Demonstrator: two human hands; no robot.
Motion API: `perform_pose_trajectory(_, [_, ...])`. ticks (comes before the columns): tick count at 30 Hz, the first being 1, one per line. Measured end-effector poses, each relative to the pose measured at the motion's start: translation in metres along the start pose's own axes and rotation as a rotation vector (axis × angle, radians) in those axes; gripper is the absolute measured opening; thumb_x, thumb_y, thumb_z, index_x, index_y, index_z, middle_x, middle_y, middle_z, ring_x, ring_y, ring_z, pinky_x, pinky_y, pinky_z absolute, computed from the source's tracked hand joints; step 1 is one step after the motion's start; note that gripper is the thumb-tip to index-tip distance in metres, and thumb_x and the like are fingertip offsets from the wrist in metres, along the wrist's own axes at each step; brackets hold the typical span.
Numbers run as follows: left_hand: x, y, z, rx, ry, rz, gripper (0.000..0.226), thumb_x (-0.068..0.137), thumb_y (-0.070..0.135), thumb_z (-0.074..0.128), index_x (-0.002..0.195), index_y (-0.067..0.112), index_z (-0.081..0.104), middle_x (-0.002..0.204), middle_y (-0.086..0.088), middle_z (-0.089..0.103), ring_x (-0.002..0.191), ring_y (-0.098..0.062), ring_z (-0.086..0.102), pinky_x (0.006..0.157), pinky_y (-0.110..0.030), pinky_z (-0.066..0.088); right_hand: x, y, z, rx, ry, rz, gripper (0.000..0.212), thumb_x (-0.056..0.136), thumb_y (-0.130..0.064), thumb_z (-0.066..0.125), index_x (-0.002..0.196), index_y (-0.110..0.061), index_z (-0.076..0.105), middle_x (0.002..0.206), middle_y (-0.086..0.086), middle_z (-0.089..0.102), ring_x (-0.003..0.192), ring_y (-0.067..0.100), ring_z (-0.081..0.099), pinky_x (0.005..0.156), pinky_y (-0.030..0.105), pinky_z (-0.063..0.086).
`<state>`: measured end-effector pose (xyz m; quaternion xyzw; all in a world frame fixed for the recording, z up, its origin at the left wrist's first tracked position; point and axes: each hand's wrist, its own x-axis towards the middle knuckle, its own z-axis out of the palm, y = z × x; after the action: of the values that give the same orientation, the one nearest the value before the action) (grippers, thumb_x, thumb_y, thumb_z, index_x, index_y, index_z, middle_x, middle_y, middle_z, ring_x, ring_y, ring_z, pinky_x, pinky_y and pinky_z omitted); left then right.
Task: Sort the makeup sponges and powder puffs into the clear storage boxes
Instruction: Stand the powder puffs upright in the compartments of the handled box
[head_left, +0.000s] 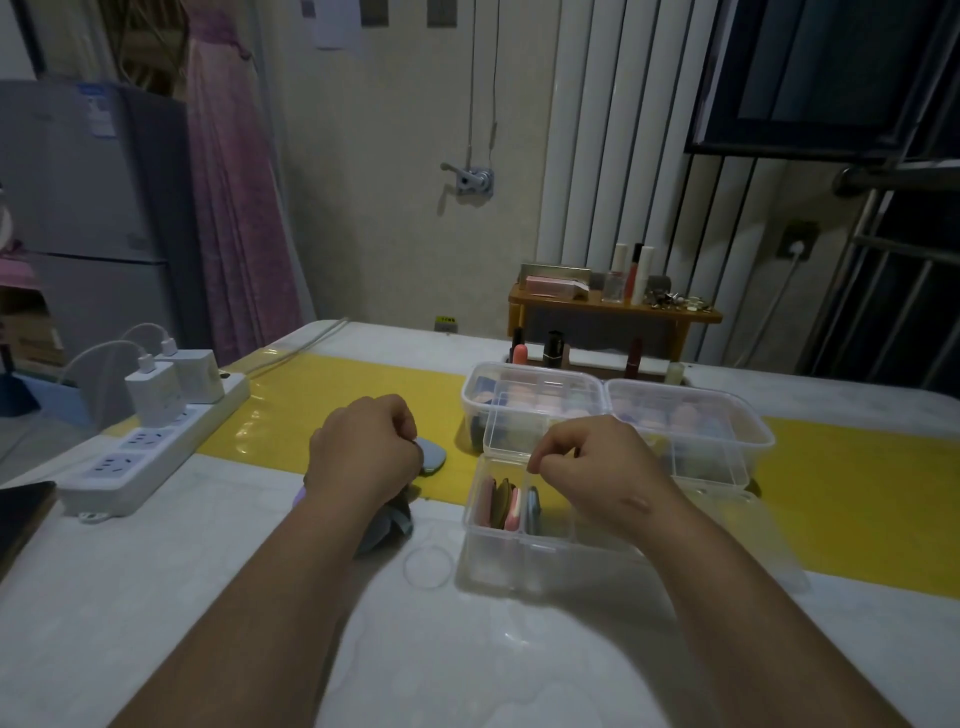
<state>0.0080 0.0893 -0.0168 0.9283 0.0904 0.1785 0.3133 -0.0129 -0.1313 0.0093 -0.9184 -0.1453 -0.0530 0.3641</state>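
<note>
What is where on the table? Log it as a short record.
left hand: grips a grey puff, above a loose pile of puffs
right hand: fingers curled over the near box; grip unclear
near box: open, puffs standing on edge in its left compartment
far boxes: two, side by side, coloured pieces inside
</note>
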Motion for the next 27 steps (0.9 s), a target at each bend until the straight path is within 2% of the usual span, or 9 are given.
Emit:
perform_pose_trajectory(2, [-0.002,0.005,-0.003,-0.328,-0.008,-0.091,0.023,0.050,0.013,0.053,0.070,0.022,0.060,0.068,-0.002,0.066,0.069,-0.028,0.062,0.061,-0.041,0.052,0.000,0.001,0.000,-0.001,0.000,0.000,0.024,0.091,-0.013,0.055,0.089,-0.022,0.077,0.084,-0.012,0.067,0.077,0.004,0.058,0.065,0.019,0.046])
perform_pose_trajectory(4, [-0.001,0.006,-0.003,-0.495,0.017,-0.111,0.021,0.066,0.002,0.058,0.079,0.018,0.061,0.071,-0.005,0.061,0.064,-0.025,0.058,0.052,-0.034,0.045,0.001,0.001,0.001,0.003,0.001,0.002,0.023,0.092,-0.014,0.055,0.089,-0.024,0.076,0.085,-0.013,0.067,0.078,0.005,0.058,0.066,0.019,0.047])
perform_pose_trajectory(6, [0.003,0.005,0.000,-0.611,0.035,-0.125,0.022,0.080,-0.005,0.059,0.088,0.016,0.058,0.080,-0.006,0.056,0.068,-0.023,0.055,0.054,-0.029,0.042,0.002,0.001,0.002,0.004,0.006,0.005,0.023,0.092,-0.014,0.055,0.088,-0.024,0.076,0.083,-0.014,0.066,0.078,0.005,0.059,0.068,0.020,0.048])
perform_pose_trajectory(8, [0.008,0.000,0.004,-0.705,0.026,-0.108,0.027,0.084,-0.004,0.061,0.082,0.022,0.054,0.083,-0.006,0.055,0.074,-0.028,0.055,0.062,-0.035,0.044,0.003,0.002,0.002,-0.005,0.009,0.000,0.023,0.091,-0.015,0.055,0.089,-0.024,0.077,0.083,-0.015,0.066,0.078,0.004,0.059,0.070,0.022,0.050])
perform_pose_trajectory(12, [0.008,-0.001,0.007,-0.839,-0.046,-0.031,0.035,0.087,-0.008,0.059,0.069,0.023,0.054,0.069,-0.002,0.056,0.071,-0.024,0.051,0.061,-0.032,0.037,0.003,0.002,0.001,-0.011,0.003,-0.014,0.022,0.092,-0.015,0.055,0.088,-0.028,0.073,0.084,-0.018,0.064,0.077,0.002,0.057,0.063,0.017,0.043])
perform_pose_trajectory(15, [0.004,0.004,0.006,-0.896,-0.133,0.023,0.030,0.090,-0.007,0.056,0.078,0.019,0.064,0.073,0.000,0.067,0.066,-0.020,0.054,0.059,-0.030,0.039,0.005,0.003,0.001,0.012,0.023,-0.027,0.023,0.093,-0.014,0.055,0.092,-0.035,0.065,0.089,-0.017,0.062,0.080,0.002,0.057,0.066,0.017,0.045])
perform_pose_trajectory(18, [0.001,0.005,0.008,-0.912,-0.179,0.075,0.034,0.092,-0.002,0.059,0.079,0.026,0.074,0.082,-0.003,0.071,0.069,-0.016,0.058,0.063,-0.029,0.044,0.003,0.003,0.002,0.059,0.022,-0.051,0.026,0.095,-0.013,0.053,0.100,-0.036,0.062,0.098,-0.017,0.061,0.087,0.001,0.057,0.075,0.020,0.049])
perform_pose_trajectory(23, [-0.003,0.012,0.012,-0.959,-0.235,0.115,0.021,0.092,-0.001,0.061,0.088,0.016,0.073,0.077,-0.004,0.068,0.069,-0.015,0.060,0.067,-0.029,0.049,0.002,0.002,0.004,0.168,-0.005,-0.104,0.027,0.099,-0.020,0.054,0.115,-0.041,0.059,0.112,-0.016,0.064,0.095,0.003,0.061,0.081,0.028,0.054])
perform_pose_trajectory(27, [-0.007,0.016,0.012,-0.942,-0.279,0.155,0.026,0.092,-0.003,0.060,0.086,0.019,0.073,0.081,-0.007,0.069,0.071,-0.015,0.060,0.066,-0.027,0.050,0.003,0.005,0.003,0.175,0.057,-0.147,0.028,0.097,-0.018,0.056,0.113,-0.039,0.066,0.105,-0.020,0.066,0.082,0.004,0.060,0.074,0.021,0.051])
